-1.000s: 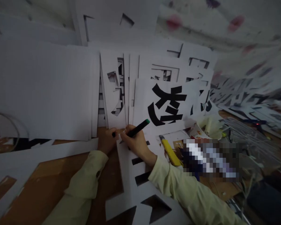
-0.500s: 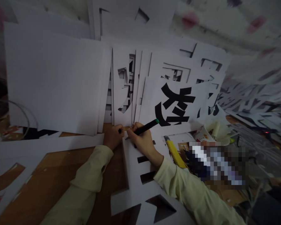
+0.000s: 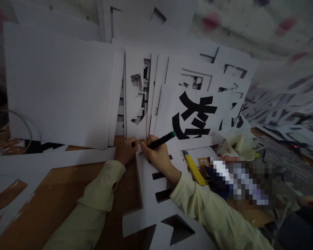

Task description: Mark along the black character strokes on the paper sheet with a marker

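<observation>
My right hand [image 3: 159,154] is closed around a black marker [image 3: 160,140] with a green end, which points up and to the right. Its tip is close to the edge of a white cut-out sheet [image 3: 146,184] with dark openings. Just to the left, my left hand [image 3: 126,151] is curled shut, and a small black marker cap [image 3: 133,144] shows between its fingers. A white sheet with a bold black character [image 3: 198,111] leans upright behind my right hand.
A yellow utility knife [image 3: 195,170] lies right of my right hand, near a paper cup [image 3: 226,147]. Several white boards [image 3: 59,86] and cut-out stencils [image 3: 135,104] lean at the back. A white strip [image 3: 54,158] lies left on the brown tabletop [image 3: 59,198].
Almost nothing differs. Both hands keep their hold, with the marker tip at nearly the same spot on the sheet; the whole view has shifted slightly.
</observation>
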`<state>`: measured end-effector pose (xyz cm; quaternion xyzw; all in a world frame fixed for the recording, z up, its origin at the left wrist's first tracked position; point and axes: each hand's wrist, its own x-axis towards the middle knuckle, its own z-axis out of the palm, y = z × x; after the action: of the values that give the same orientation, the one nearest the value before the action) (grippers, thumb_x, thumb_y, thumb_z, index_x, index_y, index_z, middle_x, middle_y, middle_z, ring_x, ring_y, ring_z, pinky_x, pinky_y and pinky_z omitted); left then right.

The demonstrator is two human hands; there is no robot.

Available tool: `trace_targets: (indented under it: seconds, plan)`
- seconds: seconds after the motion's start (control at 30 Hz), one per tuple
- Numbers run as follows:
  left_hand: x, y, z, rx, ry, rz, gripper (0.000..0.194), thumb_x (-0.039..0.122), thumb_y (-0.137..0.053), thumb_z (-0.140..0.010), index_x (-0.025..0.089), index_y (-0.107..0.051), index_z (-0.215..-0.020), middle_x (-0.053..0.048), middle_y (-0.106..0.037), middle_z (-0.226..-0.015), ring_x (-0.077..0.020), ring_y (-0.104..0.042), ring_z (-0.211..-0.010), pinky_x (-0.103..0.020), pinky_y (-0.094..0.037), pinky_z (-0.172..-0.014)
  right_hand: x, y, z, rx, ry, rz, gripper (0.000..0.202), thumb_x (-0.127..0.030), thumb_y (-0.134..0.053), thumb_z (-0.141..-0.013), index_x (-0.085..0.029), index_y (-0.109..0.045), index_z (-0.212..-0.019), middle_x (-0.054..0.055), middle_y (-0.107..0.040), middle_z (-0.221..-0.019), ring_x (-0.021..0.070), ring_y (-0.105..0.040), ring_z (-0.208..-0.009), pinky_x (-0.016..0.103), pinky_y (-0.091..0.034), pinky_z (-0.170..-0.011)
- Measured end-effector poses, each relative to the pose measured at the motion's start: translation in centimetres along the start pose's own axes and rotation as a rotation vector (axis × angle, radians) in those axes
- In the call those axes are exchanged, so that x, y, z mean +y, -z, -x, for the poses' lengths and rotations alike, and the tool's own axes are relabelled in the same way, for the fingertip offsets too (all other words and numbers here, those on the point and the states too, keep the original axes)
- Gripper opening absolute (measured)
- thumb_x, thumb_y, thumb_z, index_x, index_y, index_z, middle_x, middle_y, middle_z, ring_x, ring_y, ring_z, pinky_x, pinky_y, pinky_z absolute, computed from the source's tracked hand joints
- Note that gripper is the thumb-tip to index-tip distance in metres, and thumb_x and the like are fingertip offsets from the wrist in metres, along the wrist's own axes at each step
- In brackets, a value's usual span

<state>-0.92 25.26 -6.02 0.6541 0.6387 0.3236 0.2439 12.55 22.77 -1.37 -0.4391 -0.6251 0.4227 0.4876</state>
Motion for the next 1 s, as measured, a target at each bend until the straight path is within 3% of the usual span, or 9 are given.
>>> trace_targets:
  seconds: [0.4,0.7,0.9,1.0]
  plan:
    - [-0.12,-0.12,-0.03,-0.004,0.007,-0.018,0.023,0.018,-0.05,-0.071,0.019,-0.035,-0.053,0.004,-0.036,-0.052,-0.0122,-0.037,-0.055,-0.026,-0.02,-0.055,-0.22,0.17,0.18,0.001,-0.098,0.031,0.026,-0.021,-0.06,-0.065,-0.022,-0.036,-0.056,-0.009,-0.032,-0.051,0.0079,-0.033,-0.047,0.022,-0.024,-0.044]
    - [-0.5,-0.32,-0.06,0.002,-0.008,-0.011,0.021,0.018,-0.049,-0.071,0.019,-0.037,-0.053,0.004,-0.039,-0.053,-0.0123,-0.039,-0.056,-0.026,-0.023,-0.055,-0.71,0.5,0.15,-0.043,-0.09,0.076,0.027,-0.018,-0.056,-0.062,-0.022,-0.031,-0.054,-0.009,-0.03,-0.048,0.008,-0.03,-0.046,0.023,-0.022,-0.042]
    - [-0.62,-0.36,-0.03,0.003,-0.025,0.002,0.023,0.021,-0.05,-0.071,0.019,-0.036,-0.054,0.005,-0.037,-0.052,-0.0114,-0.037,-0.054,-0.025,-0.022,-0.054,-0.19,0.61,-0.09,0.064,-0.024,-0.022,0.025,-0.018,-0.058,-0.064,-0.022,-0.036,-0.053,-0.008,-0.033,-0.051,0.0098,-0.034,-0.053,0.024,-0.027,-0.048]
    - [-0.45,-0.27,-0.02,0.007,-0.03,-0.001,0.024,0.021,-0.051,-0.071,0.019,-0.035,-0.053,0.005,-0.036,-0.052,-0.0114,-0.036,-0.054,-0.025,-0.021,-0.054,-0.33,0.57,-0.09,0.059,-0.022,-0.018,0.03,-0.023,-0.062,-0.068,-0.022,-0.036,-0.053,-0.007,-0.034,-0.052,0.0096,-0.034,-0.053,0.024,-0.027,-0.048]
